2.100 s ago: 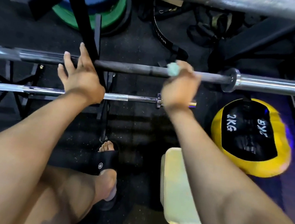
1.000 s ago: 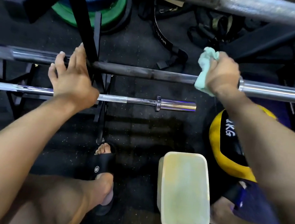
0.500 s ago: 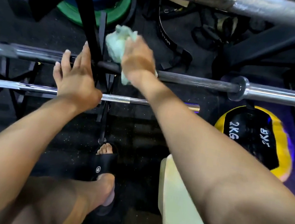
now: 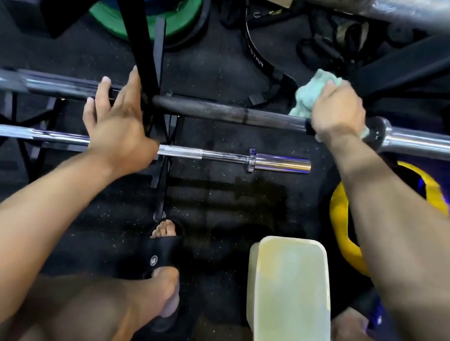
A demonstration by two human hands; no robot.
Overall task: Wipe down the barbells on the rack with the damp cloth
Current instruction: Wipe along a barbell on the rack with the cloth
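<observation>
The right hand (image 4: 337,111) is clamped over the middle barbell (image 4: 226,112), fingers curled round the dark shaft with the pale green cloth (image 4: 311,91) bunched under the palm, just beside the collar (image 4: 377,134) where the shaft meets the shiny sleeve. Cloth spills out above the knuckles and a scrap peeks out below the wrist. The left hand (image 4: 114,123) lies flat on the same bar further along, fingers straight and spread, gripping nothing, right next to the black rack upright (image 4: 139,31) that crosses the bar. Below it, a slimmer chrome barbell (image 4: 220,156) sits on a lower level of the rack, its short sleeve end pointing toward the right arm. A thick silver bar (image 4: 386,5) runs across the very top of the view, close to the camera. On the dark rubber floor (image 4: 213,203) stands a pale yellowish rectangular tub (image 4: 289,298), between the person's feet; the left foot wears a black slide sandal (image 4: 160,253). A yellow and black medicine ball (image 4: 341,215) sits partly hidden behind the right forearm. Blue and green weight plates (image 4: 183,5) lie on the floor beyond the rack.
</observation>
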